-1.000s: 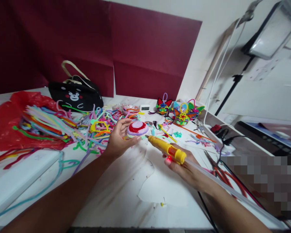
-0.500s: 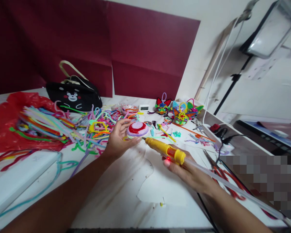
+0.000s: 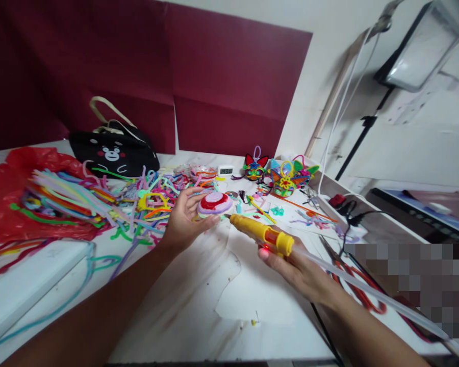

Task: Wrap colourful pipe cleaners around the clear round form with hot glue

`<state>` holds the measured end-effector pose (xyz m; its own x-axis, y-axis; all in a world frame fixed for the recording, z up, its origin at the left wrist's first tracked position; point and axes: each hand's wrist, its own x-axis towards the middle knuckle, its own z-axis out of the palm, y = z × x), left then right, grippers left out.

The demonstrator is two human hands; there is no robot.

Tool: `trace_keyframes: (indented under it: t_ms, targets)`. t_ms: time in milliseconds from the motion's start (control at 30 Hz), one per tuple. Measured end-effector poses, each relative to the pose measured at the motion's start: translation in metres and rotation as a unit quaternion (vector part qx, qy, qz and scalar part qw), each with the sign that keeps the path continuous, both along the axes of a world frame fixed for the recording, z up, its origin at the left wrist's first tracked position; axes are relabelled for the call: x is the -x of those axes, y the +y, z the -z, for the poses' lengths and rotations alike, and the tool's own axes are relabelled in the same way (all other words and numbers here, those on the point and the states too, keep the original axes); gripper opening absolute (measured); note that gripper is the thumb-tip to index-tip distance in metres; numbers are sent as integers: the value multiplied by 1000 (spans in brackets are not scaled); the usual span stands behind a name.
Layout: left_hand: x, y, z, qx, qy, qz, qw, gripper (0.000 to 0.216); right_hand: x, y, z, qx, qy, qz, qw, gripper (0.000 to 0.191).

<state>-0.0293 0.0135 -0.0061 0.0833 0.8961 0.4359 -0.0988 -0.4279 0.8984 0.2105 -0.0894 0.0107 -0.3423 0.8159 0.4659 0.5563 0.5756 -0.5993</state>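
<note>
My left hand [image 3: 183, 219] cups a round coiled pipe-cleaner piece [image 3: 215, 203], lilac with a red spiral on top, above the white table [image 3: 183, 306]. My right hand [image 3: 294, 267] grips a yellow pen-shaped glue gun [image 3: 262, 233] with a red light lit near my thumb. A clear glue stick [image 3: 367, 290] runs out of its back end. The gun's metal tip points at the lower right edge of the coiled piece, almost touching it.
Loose coloured pipe cleaners [image 3: 99, 201] spill from a red plastic bag [image 3: 7, 204] at the left. A black bear-face bag [image 3: 112, 150] stands behind them. Finished pipe-cleaner masks [image 3: 285, 178], a small digital clock [image 3: 226, 170], cables [image 3: 352, 211] and a lamp stand [image 3: 363, 127] lie to the right.
The glue gun's tip has shifted slightly left toward the coiled piece. The view has drifted a little; both hands keep their grips.
</note>
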Motion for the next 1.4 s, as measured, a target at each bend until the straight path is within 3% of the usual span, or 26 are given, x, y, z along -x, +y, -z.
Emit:
trace_keyframes:
  t_ms: [467,933,1400]
  targets:
    - [0,2,1,0,-8,1,1000,81,-2,4,1,-5,10,23,1000,22]
    - [-1,0,0,7,25,-15,1000,84,2,-2,-1,-2,-11,-10,1000,23]
    - [-1,0,-1,4,5,-8,1000,79,-1,1,-2,-12,-4,41,999,28]
